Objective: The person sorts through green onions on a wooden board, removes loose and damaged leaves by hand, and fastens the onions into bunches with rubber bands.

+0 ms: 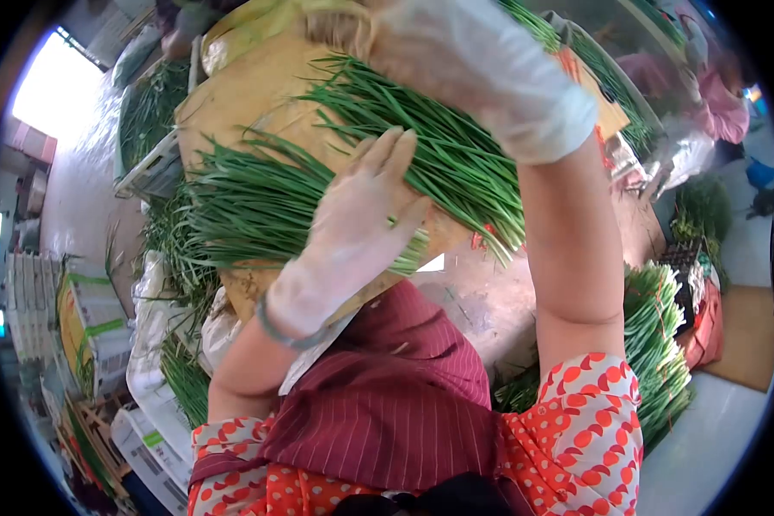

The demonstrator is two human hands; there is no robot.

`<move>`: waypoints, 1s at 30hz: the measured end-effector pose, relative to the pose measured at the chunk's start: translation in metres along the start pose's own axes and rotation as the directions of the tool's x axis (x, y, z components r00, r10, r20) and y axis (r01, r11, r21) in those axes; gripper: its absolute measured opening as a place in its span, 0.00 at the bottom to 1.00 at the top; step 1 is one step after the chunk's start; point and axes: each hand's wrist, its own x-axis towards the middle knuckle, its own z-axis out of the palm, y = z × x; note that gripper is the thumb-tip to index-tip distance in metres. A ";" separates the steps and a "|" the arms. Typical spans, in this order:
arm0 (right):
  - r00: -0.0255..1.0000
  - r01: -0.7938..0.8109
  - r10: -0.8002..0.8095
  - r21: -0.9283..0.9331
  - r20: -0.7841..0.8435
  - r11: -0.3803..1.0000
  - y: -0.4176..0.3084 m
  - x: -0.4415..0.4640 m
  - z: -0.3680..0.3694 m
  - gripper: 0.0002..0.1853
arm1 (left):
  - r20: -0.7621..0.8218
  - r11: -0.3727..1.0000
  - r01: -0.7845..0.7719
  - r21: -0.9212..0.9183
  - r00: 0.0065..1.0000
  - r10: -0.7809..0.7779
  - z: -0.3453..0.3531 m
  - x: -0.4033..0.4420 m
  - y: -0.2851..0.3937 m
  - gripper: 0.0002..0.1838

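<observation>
On a tan board lie two bunches of garlic chives, long thin green blades with pale ends. My left hand, in a whitish glove, rests on the near bunch with its fingers stretched out toward the gap between the bunches. Its fingertips come close to the far bunch. Above the far bunch, my right hand, also gloved, reaches across the top of the board. Motion smears its fingers, and whatever may be in them cannot be made out.
Crates of greens stand left of the board. Tied chive bundles are stacked by my right elbow. White bags and cartons sit at the left. A person in pink is at the upper right.
</observation>
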 end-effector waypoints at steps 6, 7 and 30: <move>0.509 -0.673 0.257 0.193 0.821 0.714 -0.031 -0.064 0.068 0.38 | 0.258 0.555 0.449 -0.701 0.884 -0.390 -0.013 -0.140 -0.022 0.30; 0.481 -0.692 0.264 0.177 0.836 0.700 -0.041 -0.069 0.075 0.39 | 0.416 0.113 0.528 -0.842 0.768 -0.487 -0.006 -0.152 -0.025 0.30; 0.795 -0.411 0.607 0.749 0.015 0.520 -0.147 -0.031 0.099 0.47 | -0.408 0.621 -0.046 -0.782 0.792 -0.455 -0.058 -0.078 -0.028 0.27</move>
